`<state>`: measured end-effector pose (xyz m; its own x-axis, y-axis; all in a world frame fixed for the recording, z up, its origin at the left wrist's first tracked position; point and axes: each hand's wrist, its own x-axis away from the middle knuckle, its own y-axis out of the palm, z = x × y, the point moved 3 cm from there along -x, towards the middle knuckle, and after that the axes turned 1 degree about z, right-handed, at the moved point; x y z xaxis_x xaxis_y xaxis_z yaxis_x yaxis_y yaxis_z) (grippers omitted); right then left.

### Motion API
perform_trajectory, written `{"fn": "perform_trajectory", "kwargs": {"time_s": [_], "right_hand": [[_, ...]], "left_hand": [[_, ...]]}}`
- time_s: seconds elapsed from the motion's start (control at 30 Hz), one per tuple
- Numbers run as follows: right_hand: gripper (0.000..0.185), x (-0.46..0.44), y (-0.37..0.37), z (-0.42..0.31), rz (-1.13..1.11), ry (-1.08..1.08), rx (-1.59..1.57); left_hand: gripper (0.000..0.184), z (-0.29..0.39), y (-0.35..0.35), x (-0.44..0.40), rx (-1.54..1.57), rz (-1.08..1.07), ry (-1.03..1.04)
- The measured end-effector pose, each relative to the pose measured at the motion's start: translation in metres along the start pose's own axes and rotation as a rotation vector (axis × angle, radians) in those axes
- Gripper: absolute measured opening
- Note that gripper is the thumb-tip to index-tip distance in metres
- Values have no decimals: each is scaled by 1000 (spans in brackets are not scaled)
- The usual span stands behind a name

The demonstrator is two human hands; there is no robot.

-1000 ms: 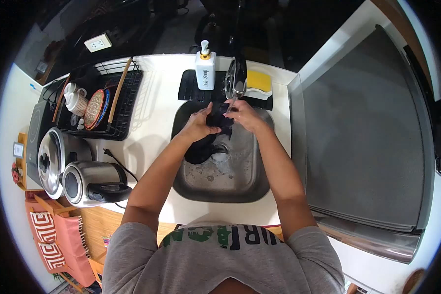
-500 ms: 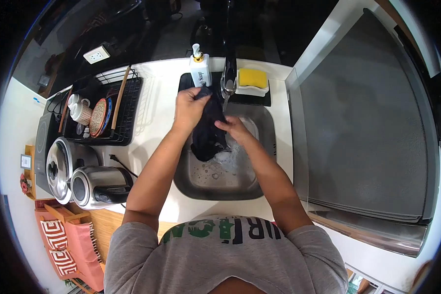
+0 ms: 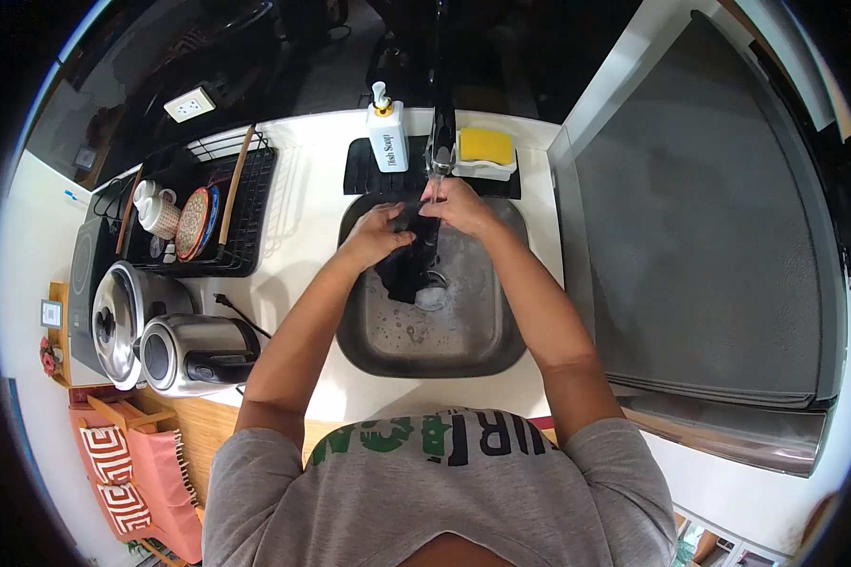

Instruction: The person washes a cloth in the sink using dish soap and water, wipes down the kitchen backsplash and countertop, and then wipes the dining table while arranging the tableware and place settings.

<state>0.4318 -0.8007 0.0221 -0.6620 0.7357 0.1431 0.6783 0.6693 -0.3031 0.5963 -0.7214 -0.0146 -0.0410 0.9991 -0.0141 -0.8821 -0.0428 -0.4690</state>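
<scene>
A dark, wet cloth [image 3: 408,269] hangs between my two hands inside the metal sink [image 3: 425,364]. My left hand [image 3: 376,234] is closed on its left side. At the cloth's upper right, my right hand [image 3: 456,205] grips it right under the faucet [image 3: 441,156]. Water runs from the spout onto the cloth and the fingers. The cloth's lower end dangles near the drain [image 3: 432,295], which it partly hides. What kind of cloth or garment it is, I cannot make out.
Behind the sink, a dish soap bottle [image 3: 388,137] and a yellow sponge [image 3: 486,146] in a white holder stand on a black mat [image 3: 357,175]. Leftward are a dish rack [image 3: 246,231] with cups and plates, a kettle [image 3: 184,345] and a metal pot [image 3: 123,302].
My right hand has moved up to the faucet stream. My left hand has come down and slightly right from beside the soap bottle, and the cloth is now bunched lower between them.
</scene>
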Motion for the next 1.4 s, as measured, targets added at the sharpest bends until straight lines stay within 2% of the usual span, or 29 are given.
{"fn": "perform_trajectory", "kwargs": {"time_s": [0.03, 0.07, 0.1, 0.17, 0.2, 0.23, 0.27, 0.3, 0.37, 0.4, 0.47, 0.53, 0.57, 0.63, 0.7, 0.77, 0.8, 0.87, 0.9, 0.93, 1.0, 1.07, 1.1, 1.17, 1.2, 1.23, 1.3, 1.37, 1.4], "right_hand": [[13, 0, -1, -6, 0, -1, 1], [13, -2, -1, -9, -17, -19, 5], [14, -2, -1, -14, -34, -41, 9], [13, 0, 2, -12, -50, -29, -19], [13, -2, 3, -6, 46, -122, -45], [14, -4, 4, -1, 141, -215, -71], [13, 2, 8, -2, 143, -145, -303], [13, 3, 15, 3, 144, -145, -305], [17, 5, 26, 11, 293, -281, -656], [21, 16, 34, -2, 276, -236, -783], [24, 18, 44, 26, 225, -149, -674], [32, 26, 49, 44, 151, 49, -462], [32, 26, 51, 58, 145, 50, -463], [36, 19, 63, 115, 119, 224, -299], [37, 22, 69, 154, 145, 181, -269], [38, 20, 66, 155, 173, 138, -238], [38, 16, 59, 143, 211, 132, -170], [35, 6, 42, 121, 224, 59, 25], [35, 1, 35, 109, 228, 62, 26], [33, -4, 32, 93, 179, 23, -28], [31, -13, 17, 65, 131, -17, -81], [38, -17, 4, 43, -13, -11, 293], [38, -13, -1, 29, -11, -9, 294], [37, -6, -8, 0, -26, -43, 300], [36, -7, -9, -9, -67, -87, 349], [36, -5, -10, -15, -68, -85, 350], [36, 1, -13, -23, 55, -177, 149], [40, 1, -10, -17, 91, -139, 91], [42, 1, -7, -9, 215, -173, -19]], "left_hand": [[62, 2, 4, -3, -97, 67, 166], [73, 10, 6, -11, -95, -12, 206], [73, 24, 6, -13, -95, -10, 205], [71, 43, 12, -16, 669, -171, 47], [72, 44, 9, -24, 407, -102, 115], [72, 42, 9, -24, 407, -102, 115], [72, 57, 0, -20, 256, 2, 143], [72, 67, -6, -17, 105, 106, 171], [72, 68, -10, -19, 94, 157, 159], [71, 80, -16, -15, 170, 227, 159], [69, 103, -29, -9, 381, 306, 199], [68, 128, -46, -5, 425, 344, 220], [68, 142, -56, -2, 471, 380, 241], [67, 174, -76, 6, 514, 433, 309], [66, 189, -92, 9, 502, 425, 340], [64, 205, -96, 17, 462, 452, 317], [64, 199, -98, 16, 461, 453, 316], [60, 172, -89, 10, 244, 354, 206], [56, 159, -78, 10, 245, 331, 155], [55, 129, -70, 6, 93, 255, 84], [56, 72, -42, 1, -17, 153, 114], [60, 32, -15, -1, -67, -188, -186], [71, 24, -5, -5, -250, -193, -204], [84, 19, 9, -14, -194, 33, 102], [84, 14, 15, -24, -192, 33, 103], [90, 10, 22, -37, 93, -56, 143], [96, 31, 23, -40, 379, -148, 181], [95, 55, 9, -37, 7, -40, 113], [92, 61, 7, -35, -107, 35, 195]]}}
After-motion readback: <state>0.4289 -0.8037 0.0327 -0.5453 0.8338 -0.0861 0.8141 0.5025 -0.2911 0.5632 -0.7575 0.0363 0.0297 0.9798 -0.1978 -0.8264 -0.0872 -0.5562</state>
